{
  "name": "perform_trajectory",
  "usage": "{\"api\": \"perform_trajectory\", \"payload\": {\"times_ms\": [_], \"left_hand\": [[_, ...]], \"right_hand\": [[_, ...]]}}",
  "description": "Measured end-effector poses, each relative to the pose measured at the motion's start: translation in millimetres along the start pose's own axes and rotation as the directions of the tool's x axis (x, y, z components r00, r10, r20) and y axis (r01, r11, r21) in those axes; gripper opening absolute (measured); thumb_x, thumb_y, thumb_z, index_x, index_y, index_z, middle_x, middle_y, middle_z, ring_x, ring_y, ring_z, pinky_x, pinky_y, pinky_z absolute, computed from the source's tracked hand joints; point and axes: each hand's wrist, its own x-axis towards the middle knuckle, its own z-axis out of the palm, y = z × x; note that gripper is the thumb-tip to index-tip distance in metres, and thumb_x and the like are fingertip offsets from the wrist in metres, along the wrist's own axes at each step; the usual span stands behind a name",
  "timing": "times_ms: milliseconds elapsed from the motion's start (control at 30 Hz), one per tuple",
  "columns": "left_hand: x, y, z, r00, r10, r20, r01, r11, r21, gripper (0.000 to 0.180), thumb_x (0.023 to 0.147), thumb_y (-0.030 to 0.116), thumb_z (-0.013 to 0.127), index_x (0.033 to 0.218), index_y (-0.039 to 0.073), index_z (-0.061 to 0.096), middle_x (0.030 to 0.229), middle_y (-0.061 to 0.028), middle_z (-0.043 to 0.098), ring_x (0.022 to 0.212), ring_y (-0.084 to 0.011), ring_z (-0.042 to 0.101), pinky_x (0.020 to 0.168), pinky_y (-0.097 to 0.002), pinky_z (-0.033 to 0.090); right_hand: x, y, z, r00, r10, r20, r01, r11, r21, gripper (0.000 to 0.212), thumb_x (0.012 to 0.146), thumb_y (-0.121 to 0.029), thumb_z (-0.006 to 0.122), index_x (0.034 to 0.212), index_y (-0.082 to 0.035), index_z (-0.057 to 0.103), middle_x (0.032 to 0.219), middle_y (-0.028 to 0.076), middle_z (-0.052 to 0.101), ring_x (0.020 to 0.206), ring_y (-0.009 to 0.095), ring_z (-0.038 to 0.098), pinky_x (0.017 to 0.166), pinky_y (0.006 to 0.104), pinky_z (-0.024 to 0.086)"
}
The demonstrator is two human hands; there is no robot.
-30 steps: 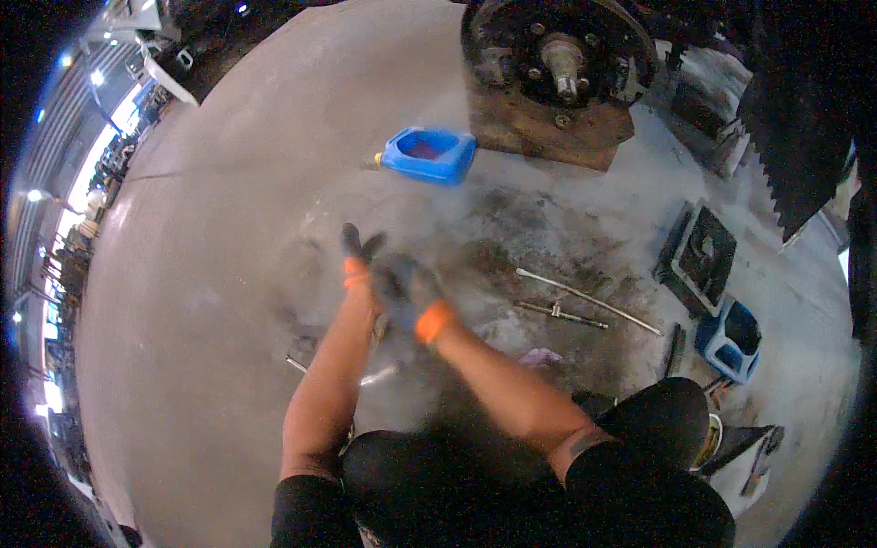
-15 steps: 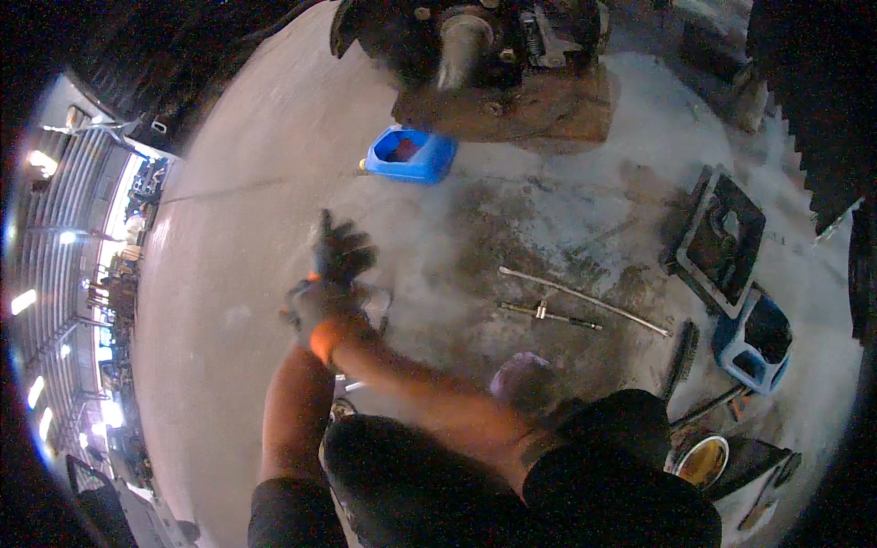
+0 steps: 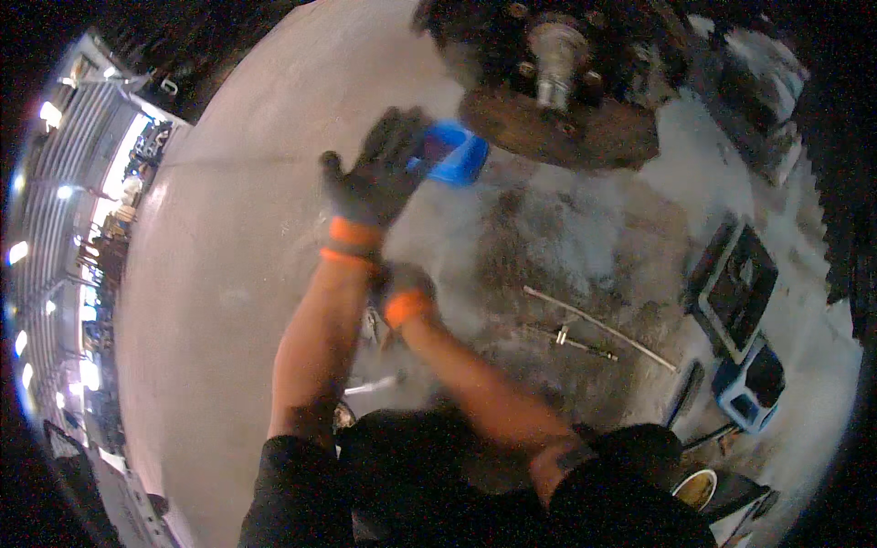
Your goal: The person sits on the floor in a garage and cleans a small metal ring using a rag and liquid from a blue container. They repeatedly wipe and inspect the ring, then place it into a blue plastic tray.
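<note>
My left hand (image 3: 379, 173), in a dark work glove with an orange cuff, is stretched out over the floor. Its fingers are extended, its thumb stands apart, and nothing is in it. Beyond its fingertips lies a blue cut-open jug (image 3: 461, 157), partly covered by them in this view. My right hand (image 3: 406, 283), gloved the same way, is close to the left wrist and lower down. Motion smears its fingers, and whether it touches the left glove is unclear.
A rusty wheel hub assembly (image 3: 562, 128) is at the top. On the floor lie a long metal bar (image 3: 603, 329) and a sliding T-bar (image 3: 585, 345). At right are a dark framed tray (image 3: 740, 288), another cut-open blue jug (image 3: 754, 388) and a round container (image 3: 696, 490).
My left hand has moved farther out and the glove now shows whole. My right hand, earlier over the left wrist, is now to its right. The view has shifted too.
</note>
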Motion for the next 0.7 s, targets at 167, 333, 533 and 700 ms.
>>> {"api": "perform_trajectory", "payload": {"times_ms": [167, 333, 533, 700], "left_hand": [[51, -82, -153, 0.855, 0.298, -0.425, -0.108, 0.903, 0.415, 0.067, 0.098, 0.058, 0.045, 0.147, 0.013, 0.044, 0.137, -0.0131, 0.056, 0.121, -0.0271, 0.056, 0.101, -0.044, 0.044], [153, -124, -211, 0.951, 0.31, -0.017, 0.034, -0.051, 0.998, 0.036, 0.092, 0.025, 0.067, 0.122, 0.005, 0.063, 0.128, -0.0139, 0.061, 0.109, -0.0291, 0.063, 0.089, -0.0413, 0.052], [283, -127, -185, 0.879, 0.477, 0.005, 0.075, -0.147, 0.986, 0.042, 0.089, 0.02, 0.066, 0.127, 0.003, 0.063, 0.132, -0.0186, 0.061, 0.117, -0.034, 0.061, 0.104, -0.044, 0.047], [328, -141, -223, 0.99, -0.06, -0.127, 0.087, -0.447, 0.89, 0.045, 0.099, 0.026, 0.048, 0.139, 0.006, 0.056, 0.145, -0.0193, 0.051, 0.13, -0.034, 0.053, 0.111, -0.0452, 0.041]], "right_hand": [[5, 93, 19, 0.983, -0.014, 0.184, -0.03, 0.972, 0.231, 0.036, 0.095, -0.037, 0.053, 0.108, -0.011, 0.075, 0.104, 0.019, 0.073, 0.093, 0.037, 0.069, 0.086, 0.0456, 0.053], [-19, 279, -42, 0.988, 0.106, 0.113, -0.067, 0.949, -0.308, 0.053, 0.097, -0.037, 0.055, 0.139, -0.006, 0.051, 0.138, 0.021, 0.054, 0.128, 0.035, 0.052, 0.11, 0.0439, 0.04], [-48, 151, -147, 0.938, 0.347, 0.026, -0.306, 0.859, -0.409, 0.067, 0.096, -0.047, 0.056, 0.146, -0.005, 0.043, 0.146, 0.024, 0.047, 0.136, 0.039, 0.045, 0.117, 0.0431, 0.033], [-129, 135, -215, 0.697, 0.713, 0.076, -0.467, 0.532, -0.706, 0.07, 0.096, -0.058, 0.051, 0.142, -0.004, 0.049, 0.143, 0.023, 0.051, 0.134, 0.038, 0.048, 0.115, 0.0446, 0.035]]}}
